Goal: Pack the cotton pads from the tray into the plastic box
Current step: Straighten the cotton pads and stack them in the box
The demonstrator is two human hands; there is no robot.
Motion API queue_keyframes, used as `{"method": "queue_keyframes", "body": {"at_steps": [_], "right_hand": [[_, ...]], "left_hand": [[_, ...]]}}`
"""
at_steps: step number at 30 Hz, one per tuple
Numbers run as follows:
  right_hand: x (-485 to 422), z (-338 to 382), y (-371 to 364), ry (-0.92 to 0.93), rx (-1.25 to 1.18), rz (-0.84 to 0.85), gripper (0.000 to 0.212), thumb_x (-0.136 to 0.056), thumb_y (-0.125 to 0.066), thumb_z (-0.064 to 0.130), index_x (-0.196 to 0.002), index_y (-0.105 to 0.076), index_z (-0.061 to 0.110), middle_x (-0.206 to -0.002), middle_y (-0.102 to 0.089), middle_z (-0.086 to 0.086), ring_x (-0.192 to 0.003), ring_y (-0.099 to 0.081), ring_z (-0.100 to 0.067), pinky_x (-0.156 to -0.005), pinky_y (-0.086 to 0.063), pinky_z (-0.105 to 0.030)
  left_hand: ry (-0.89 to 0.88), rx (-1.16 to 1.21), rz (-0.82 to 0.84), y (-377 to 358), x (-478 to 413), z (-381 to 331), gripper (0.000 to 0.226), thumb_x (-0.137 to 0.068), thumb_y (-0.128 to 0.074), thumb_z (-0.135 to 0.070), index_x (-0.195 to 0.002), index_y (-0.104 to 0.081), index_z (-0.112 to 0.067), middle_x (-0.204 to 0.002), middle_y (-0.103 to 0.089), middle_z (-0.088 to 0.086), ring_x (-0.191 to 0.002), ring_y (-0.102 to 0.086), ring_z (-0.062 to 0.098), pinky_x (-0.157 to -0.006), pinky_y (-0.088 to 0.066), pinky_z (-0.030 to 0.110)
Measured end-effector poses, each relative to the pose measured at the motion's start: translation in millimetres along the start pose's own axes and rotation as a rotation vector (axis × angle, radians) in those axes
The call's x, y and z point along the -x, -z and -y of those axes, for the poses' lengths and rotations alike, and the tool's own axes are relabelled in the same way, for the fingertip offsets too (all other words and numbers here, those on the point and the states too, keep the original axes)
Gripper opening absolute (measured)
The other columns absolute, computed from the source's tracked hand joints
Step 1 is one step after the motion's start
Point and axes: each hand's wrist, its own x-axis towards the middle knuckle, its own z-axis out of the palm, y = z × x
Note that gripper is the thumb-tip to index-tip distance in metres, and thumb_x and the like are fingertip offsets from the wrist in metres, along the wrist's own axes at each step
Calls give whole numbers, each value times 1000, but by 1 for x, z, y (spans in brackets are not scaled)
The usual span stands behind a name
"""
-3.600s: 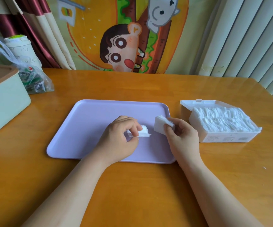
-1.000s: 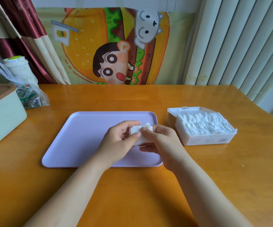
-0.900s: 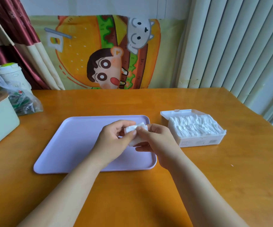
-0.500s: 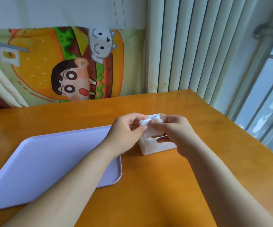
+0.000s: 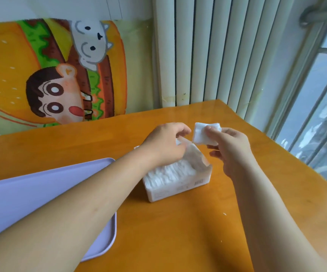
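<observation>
1. The right hand (image 5: pixel 231 152) pinches a small stack of cotton pads (image 5: pixel 205 135) above the far end of the plastic box (image 5: pixel 178 181).
2. The left hand (image 5: pixel 164 144) curls over that end; its grip cannot be told.
3. The stack should probably go in on edge, squeezed flat, beside the left fingertips.

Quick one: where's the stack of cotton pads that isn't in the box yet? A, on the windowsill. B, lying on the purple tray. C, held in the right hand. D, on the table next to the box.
C: the right hand pinches the stack of cotton pads in the air, just past the far end of the plastic box.
</observation>
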Motion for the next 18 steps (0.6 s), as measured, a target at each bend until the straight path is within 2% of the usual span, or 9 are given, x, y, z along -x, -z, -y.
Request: {"method": "queue_keyframes", "body": {"at_steps": [2,4,5,7,10,12,13,15,18], "right_hand": [[-2,-3,1,24,33,-24,18,-97,-74,29,-105,-70,13,-92,-74,-6,-73,-66,-17,-63,-53,-32],[-4,-6,3,42,89,-8,17,-98,-72,28,-106,-68,14,-93,-74,-7,-73,-66,-17,-61,-52,-31],[-6,-7,7,42,114,-10,16,-98,-71,29,-105,-67,14,-94,-74,-7,-72,-67,-17,-61,-52,-30],[-10,-8,14,27,149,-23,16,-99,-71,29,-104,-66,15,-95,-73,-7,-72,-68,-17,-61,-54,-31],[-13,-10,19,-18,174,35,20,-96,-75,29,-105,-67,12,-96,-75,-11,-74,-70,-19,-64,-59,-32],[-12,-11,17,-48,163,116,24,-93,-80,27,-106,-70,9,-94,-76,-11,-75,-71,-20,-65,-60,-32],[-11,-11,15,-54,161,147,24,-92,-81,25,-105,-72,8,-93,-77,-10,-75,-71,-20,-65,-60,-31],[-11,-12,15,-54,181,183,22,-89,-83,23,-102,-76,7,-87,-77,-8,-73,-71,-17,-63,-58,-28],[-11,-12,14,-53,224,202,23,-88,-84,23,-95,-79,2,-75,-73,-3,-66,-67,-15,-60,-54,-26]], "left_hand": [[-116,-174,170,-9,-7,0,44,-96,-63,-24,-139,-61,-32,-145,-58,-13,-138,-46,8,-110,-36,21],[-176,-216,307,-16,-8,6,45,-99,-58,-33,-143,-57,-38,-152,-53,-14,-147,-38,7,-118,-33,27],[-181,-215,336,-18,-8,11,43,-99,-57,-39,-141,-59,-41,-150,-55,-15,-146,-40,6,-119,-38,33],[-216,-233,318,-18,-7,23,37,-98,-56,-47,-133,-65,-40,-136,-64,-20,-137,-49,2,-108,-48,40],[-290,-260,227,-19,-1,32,36,-99,-54,-53,-128,-68,-37,-126,-70,-18,-124,-59,5,-99,-52,36],[-317,-250,191,-21,0,33,37,-101,-60,-45,-134,-67,-30,-128,-65,-21,-121,-51,0,-100,-42,25],[-325,-259,186,-21,-1,33,37,-102,-61,-44,-135,-66,-28,-127,-61,-23,-118,-45,-3,-100,-38,23],[-333,-282,209,-23,-2,32,34,-102,-58,-46,-131,-66,-30,-127,-59,-24,-115,-37,-2,-105,-39,31],[-288,-310,297,-23,-3,31,25,-105,-51,-47,-118,-67,-33,-124,-54,-22,-118,-34,5,-108,-40,41]]}}
